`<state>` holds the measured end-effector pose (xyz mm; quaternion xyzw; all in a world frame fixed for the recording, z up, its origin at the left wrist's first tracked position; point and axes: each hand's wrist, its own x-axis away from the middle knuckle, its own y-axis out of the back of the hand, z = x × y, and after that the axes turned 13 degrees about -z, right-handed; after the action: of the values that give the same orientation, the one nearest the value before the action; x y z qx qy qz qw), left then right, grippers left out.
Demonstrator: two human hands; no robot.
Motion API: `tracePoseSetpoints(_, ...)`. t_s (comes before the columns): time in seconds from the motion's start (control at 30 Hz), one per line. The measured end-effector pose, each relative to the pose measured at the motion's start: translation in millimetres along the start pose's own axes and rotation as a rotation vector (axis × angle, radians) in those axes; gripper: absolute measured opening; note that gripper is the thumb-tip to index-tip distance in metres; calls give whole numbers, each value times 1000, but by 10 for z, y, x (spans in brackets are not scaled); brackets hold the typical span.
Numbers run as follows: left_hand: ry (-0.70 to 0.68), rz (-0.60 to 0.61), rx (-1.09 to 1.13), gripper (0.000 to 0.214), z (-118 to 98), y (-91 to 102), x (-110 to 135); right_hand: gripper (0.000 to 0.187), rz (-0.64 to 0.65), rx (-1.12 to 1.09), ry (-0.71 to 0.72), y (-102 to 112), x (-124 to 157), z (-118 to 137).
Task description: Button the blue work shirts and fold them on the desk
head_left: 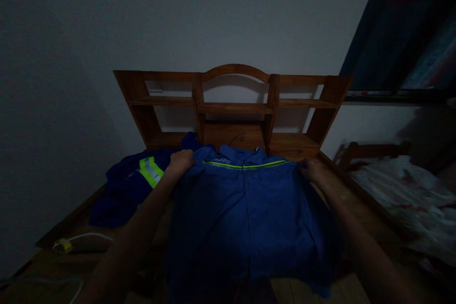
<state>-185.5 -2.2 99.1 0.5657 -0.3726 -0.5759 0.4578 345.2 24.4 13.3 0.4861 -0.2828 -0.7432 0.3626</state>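
Observation:
A blue work shirt (228,209) with a collar, a front placket and a thin yellow-green stripe across the chest is stretched between my two hands, front side up. Closed at its left shoulder is my left hand (181,160), fingers gripping the cloth. My right hand (310,171) pinches the opposite shoulder. Pale lettering shows near the collar, only partly readable. The shirt's lower part hangs toward me, past the near edge of the desk. Left of it, a darker blue garment (124,185) with a wide yellow and silver reflective band lies in a heap.
A wooden shelf unit (235,108) stands at the back of the wooden desk (342,190), against a pale wall. A white cable with a yellow piece (63,246) lies at the left. At the right are a wooden chair (374,148) and whitish plastic bags (409,185). The room is dim.

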Motion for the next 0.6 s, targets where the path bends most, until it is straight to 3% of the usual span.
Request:
tracePoseSetpoints(0.13, 25, -104, 19, 34, -54, 138, -159, 30, -99, 91, -27, 195, -249, 234)
tracePoseSetpoints(0.23, 120, -284, 26, 38, -136, 196, -246, 34, -271, 30, -29, 256, -338, 426)
tracePoseSetpoints(0.3, 127, -356, 33, 38, -168, 177, -282, 37, -316, -75, -35, 225, -346, 506)
tracePoseSetpoints(0.37, 114, -318, 45, 37, -172, 115, -299, 43, -255, -199, -35, 146, -311, 530)
tracePoseSetpoints(0.47, 152, -242, 39, 36, -166, 17, -289, 53, -45, -258, 7, 0, -171, 495)
tracePoseSetpoints(0.53, 158, -288, 34, 36, -209, 2, -259, 54, 65, -198, 48, -56, -24, 489)
tracePoseSetpoints(0.6, 102, -382, 75, 36, -330, 33, -201, 55, 64, -117, 67, -40, 150, 561)
